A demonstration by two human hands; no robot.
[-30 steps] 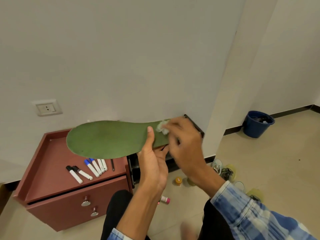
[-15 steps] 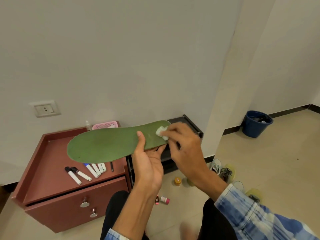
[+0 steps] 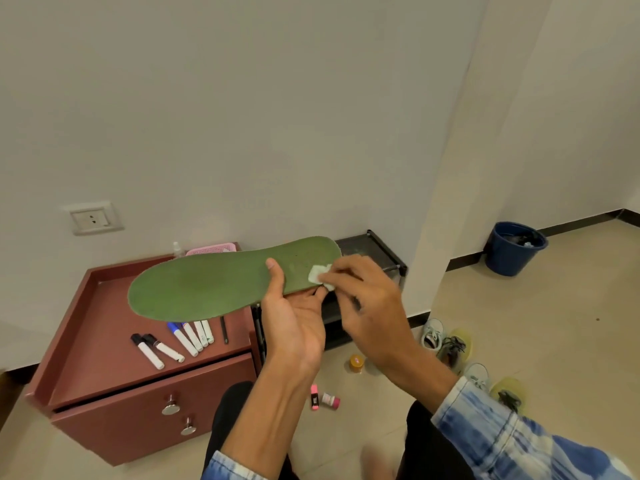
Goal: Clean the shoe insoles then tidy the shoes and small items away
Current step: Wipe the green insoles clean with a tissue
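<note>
Above the dark red cabinet's counter [image 3: 104,341], I see the long green foam insole [image 3: 207,289] held in the air, toe pointing left, heel right. The left hand [image 3: 294,327] grips its near edge from below, thumb on top. Just right of that thumb, the right hand [image 3: 367,306] pinches a small white wad [image 3: 319,275] against the heel; the rest of the insole stretches leftward. Since a second ago, the wad has slid from the heel's far edge toward the near one.
</note>
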